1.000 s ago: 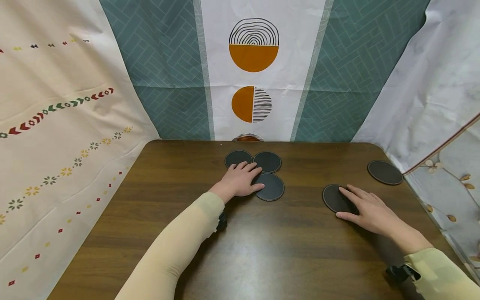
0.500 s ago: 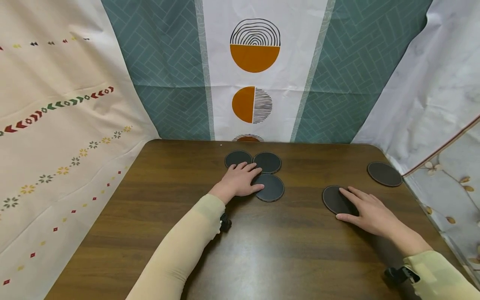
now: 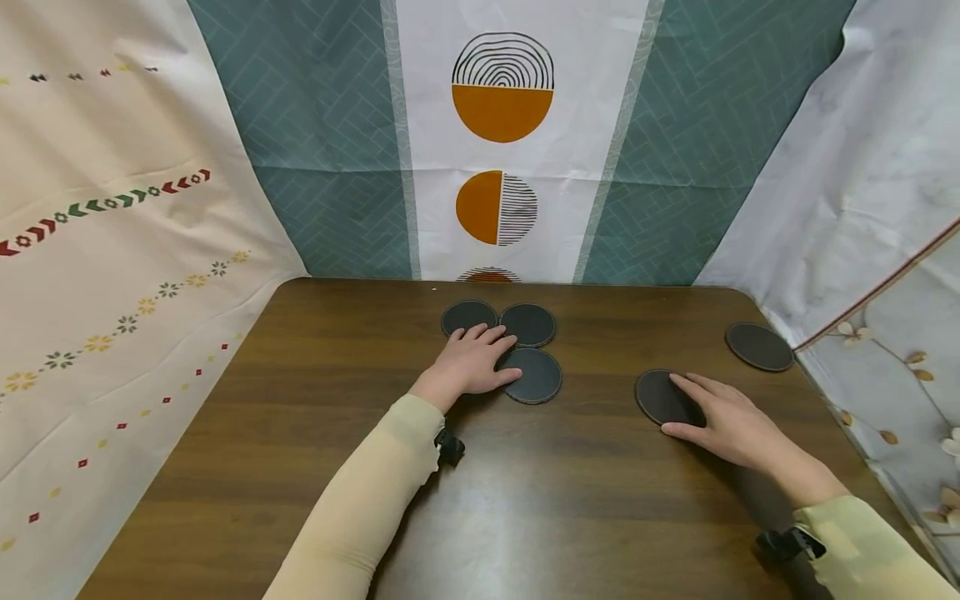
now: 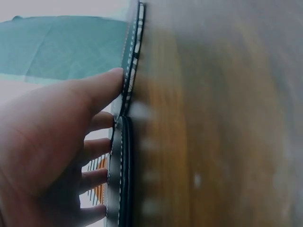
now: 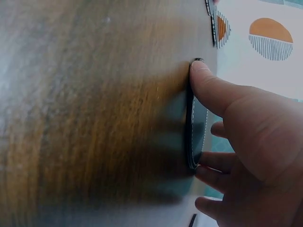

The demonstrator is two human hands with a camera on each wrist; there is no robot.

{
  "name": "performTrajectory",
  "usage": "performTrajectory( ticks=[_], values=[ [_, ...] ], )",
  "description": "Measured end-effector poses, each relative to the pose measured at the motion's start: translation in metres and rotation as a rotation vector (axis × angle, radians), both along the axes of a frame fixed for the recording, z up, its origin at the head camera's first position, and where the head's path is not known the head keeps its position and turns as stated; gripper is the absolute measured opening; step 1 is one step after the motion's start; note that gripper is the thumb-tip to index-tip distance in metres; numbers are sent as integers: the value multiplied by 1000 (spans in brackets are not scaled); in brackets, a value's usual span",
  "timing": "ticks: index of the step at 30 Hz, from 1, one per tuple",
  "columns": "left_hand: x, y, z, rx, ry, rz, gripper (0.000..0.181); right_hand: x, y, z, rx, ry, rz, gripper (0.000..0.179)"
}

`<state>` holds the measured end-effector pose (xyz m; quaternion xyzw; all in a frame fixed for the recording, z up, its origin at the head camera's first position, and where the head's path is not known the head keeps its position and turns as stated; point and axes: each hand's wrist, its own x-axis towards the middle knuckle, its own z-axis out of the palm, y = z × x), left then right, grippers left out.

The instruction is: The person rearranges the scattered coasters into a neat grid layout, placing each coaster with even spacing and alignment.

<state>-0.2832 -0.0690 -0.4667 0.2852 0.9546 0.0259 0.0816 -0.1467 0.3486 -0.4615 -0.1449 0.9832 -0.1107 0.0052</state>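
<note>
On the table point(image 3: 525, 517), the right hand point(image 3: 727, 423) rests spread over a dark disc point(image 3: 660, 400), best kept flat under even pressure, while farther off the left hand point(image 3: 463, 367), fingers spread, should steady the three clustered discs point(image 3: 538, 379).

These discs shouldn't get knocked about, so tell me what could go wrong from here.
The left hand touches the clustered discs, so a slip might spread them. The right hand could slide its disc into that cluster. The far-right disc lies near the edge of the table and might drop if nudged.
</note>
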Motion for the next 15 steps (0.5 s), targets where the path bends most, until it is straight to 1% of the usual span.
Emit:
performTrajectory(
  ticks=[7,11,15],
  values=[
    [3,-3,0,11,-7,11,78,-4,-7,1,-20,1,1,97],
    [1,-2,0,25,-6,6,78,-5,-10,4,-23,1,-10,97],
    [-1,2,3,34,-22,0,77,-8,-14,5,-24,6,-10,97]
  ],
)
